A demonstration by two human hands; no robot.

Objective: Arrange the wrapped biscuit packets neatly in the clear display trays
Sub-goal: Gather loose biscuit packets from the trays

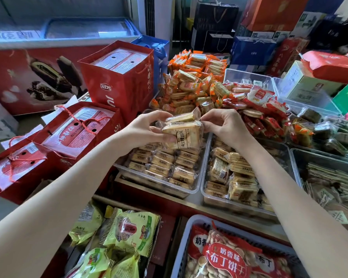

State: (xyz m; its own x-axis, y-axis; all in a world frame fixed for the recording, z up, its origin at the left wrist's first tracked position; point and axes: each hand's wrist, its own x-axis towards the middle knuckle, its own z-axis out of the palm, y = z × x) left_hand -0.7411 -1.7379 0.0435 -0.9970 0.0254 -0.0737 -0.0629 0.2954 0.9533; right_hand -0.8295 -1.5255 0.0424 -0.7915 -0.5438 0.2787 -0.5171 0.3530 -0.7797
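1. Both hands, left hand (143, 130) and right hand (227, 127), held clear-wrapped pale biscuit packets (182, 131), fingers curled round them, above the trays.
2. Left clear plastic tray (197, 190) looked neatly rowed; right clear tray (204, 194) remained jumbled.

Both my hands (149, 127) (225, 125) hold packets (182, 133) above left tray (197, 177), second tray (206, 189) right, gift boxes (117, 81) left
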